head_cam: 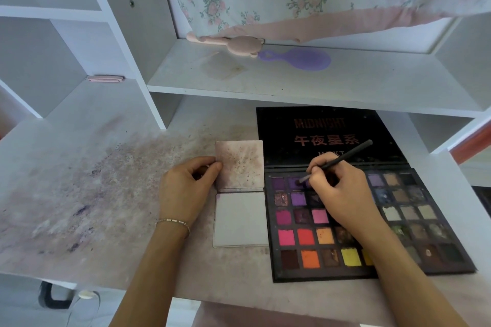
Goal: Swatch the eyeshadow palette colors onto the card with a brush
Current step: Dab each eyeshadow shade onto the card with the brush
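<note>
Now right hand [342,194] grips brush [342,158], tip in purple pan of palette [305,255]; left hand [186,188] pinches card [240,164] edge.

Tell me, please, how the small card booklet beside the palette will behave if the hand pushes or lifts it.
The card booklet looks thin and flat, so it is probably light and may slide on the dusty desk. Its upper page seems to fold at a crease, so it could flop unless the left hand holds it. It should not roll.
</note>
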### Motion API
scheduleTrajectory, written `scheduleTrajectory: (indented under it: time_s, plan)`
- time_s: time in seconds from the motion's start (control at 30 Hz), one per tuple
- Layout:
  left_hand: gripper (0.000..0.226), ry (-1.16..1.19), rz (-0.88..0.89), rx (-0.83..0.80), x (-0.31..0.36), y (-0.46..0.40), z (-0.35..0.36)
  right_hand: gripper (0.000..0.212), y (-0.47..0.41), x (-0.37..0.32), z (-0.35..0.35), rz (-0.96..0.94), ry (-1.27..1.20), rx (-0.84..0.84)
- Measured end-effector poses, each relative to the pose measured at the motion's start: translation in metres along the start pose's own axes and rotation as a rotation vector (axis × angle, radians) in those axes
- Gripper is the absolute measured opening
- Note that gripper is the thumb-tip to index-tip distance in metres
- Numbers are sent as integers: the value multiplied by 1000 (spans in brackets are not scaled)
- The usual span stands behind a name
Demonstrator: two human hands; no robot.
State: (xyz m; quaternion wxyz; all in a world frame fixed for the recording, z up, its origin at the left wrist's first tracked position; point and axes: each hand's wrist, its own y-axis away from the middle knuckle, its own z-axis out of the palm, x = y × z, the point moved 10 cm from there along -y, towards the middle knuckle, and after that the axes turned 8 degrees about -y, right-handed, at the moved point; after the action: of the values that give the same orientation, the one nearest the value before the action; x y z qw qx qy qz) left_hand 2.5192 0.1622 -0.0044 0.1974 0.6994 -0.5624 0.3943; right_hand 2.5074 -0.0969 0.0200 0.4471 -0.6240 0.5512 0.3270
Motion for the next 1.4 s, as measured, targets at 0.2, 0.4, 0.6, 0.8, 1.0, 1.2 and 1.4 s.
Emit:
scheduleTrajectory:
  time_s: [0.2, 0.4, 0.6, 0.8, 1.0, 1.2, 1.4]
  plan:
    - [7, 5, -10, -3, -1, 0, 1, 21, -1, -2, -11, 24, -184, 99]
    - [7, 14, -24, 4, -2, 0, 1, 20, -1, -15, 16, 47, -337, -14]
    - [8, -3, -4, -15, 0, 0, 1, 18, 9, -25, 63, 50, -326, -198]
    - [10, -26, 23, -6, 4, 1, 0, 9, 6, -32, 80, 25, -276, -238]
    - [9, -32, 11, -11, 3, 0, 0, 9, 5, -28, 88, 49, -238, -267]
    - [11, -15, -3, -20, 2, 2, 2, 10, 7, -25, 88, 64, -247, -284]
    - [10, -14, 0, -21, 3, 0, 1, 9, 5, -26, 91, 53, -210, -289]
